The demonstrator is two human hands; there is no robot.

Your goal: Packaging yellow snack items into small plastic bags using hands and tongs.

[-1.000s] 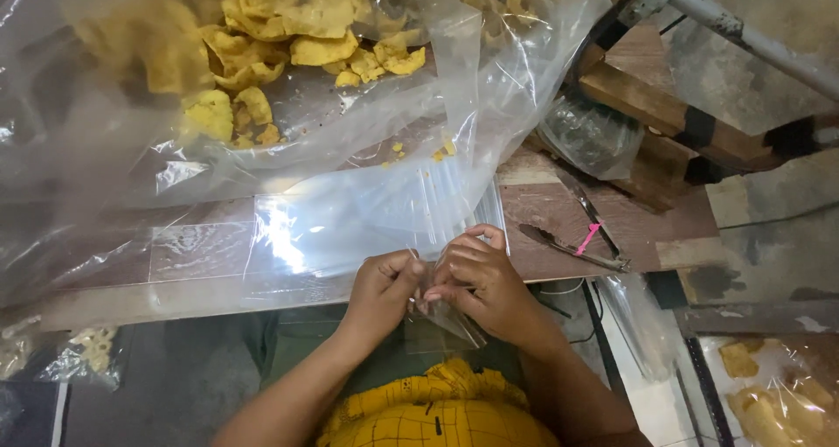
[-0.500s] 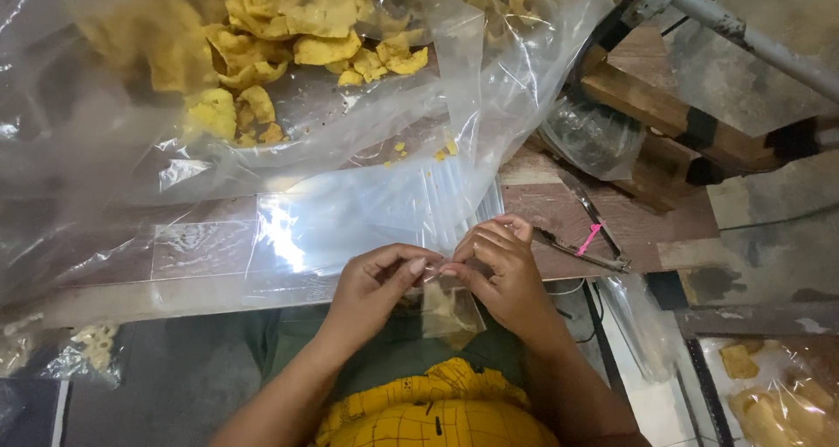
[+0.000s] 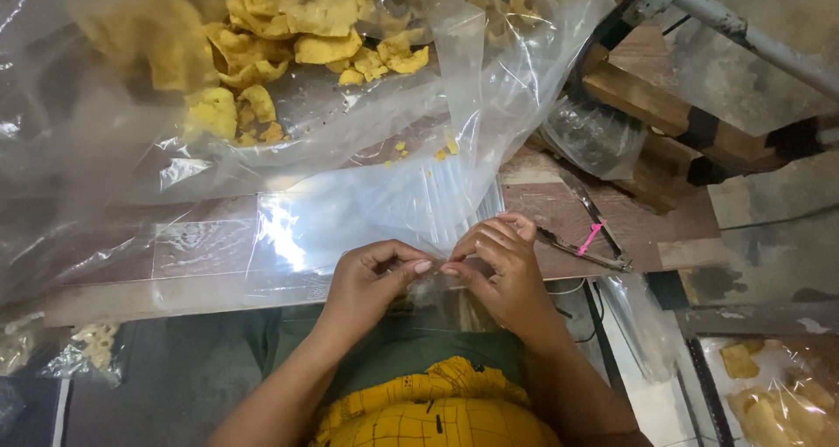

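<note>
My left hand and my right hand meet at the table's front edge, fingertips pinching the top edge of a small clear plastic bag that hangs down below the hands. Just beyond the hands lies a flat stack of clear plastic bags on the wooden table. Behind that, a large clear plastic bag holds a heap of yellow chips, with a few crumbs spilled near its mouth.
A pair of metal tongs with a pink band lies on the table to the right of my right hand. Packed bags of chips sit low at the right. A small bag of pale snacks hangs at the lower left.
Both hands have drawn the small bag toward me off the stack, and their fingertips have come together on its top edge.
</note>
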